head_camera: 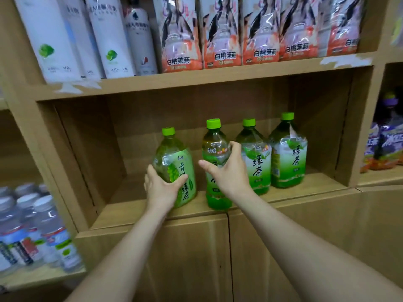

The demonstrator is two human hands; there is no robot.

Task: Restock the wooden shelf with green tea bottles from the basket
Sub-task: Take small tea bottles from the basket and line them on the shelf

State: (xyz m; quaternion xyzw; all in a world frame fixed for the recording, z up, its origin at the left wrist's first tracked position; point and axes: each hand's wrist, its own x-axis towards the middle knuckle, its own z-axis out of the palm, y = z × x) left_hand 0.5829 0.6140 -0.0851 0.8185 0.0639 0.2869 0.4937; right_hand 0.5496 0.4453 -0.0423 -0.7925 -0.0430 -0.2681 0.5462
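Observation:
Several green tea bottles with green caps stand in a row on the wooden shelf (135,211). My left hand (160,187) grips the leftmost bottle (174,155) low on its body. My right hand (229,171) grips the second bottle (214,144) around its middle, near the shelf's front edge. Two more green tea bottles, one (257,160) beside my right hand and one (289,153) at the right end, stand untouched. The basket is out of view.
The shelf above holds white bottles (109,35) and peach-labelled bottles (222,33). Water bottles (32,225) fill the lower left shelf. Purple-packaged goods (383,144) sit in the right compartment. Cabinet doors (196,258) lie below. Bare shelf space remains left of the bottles.

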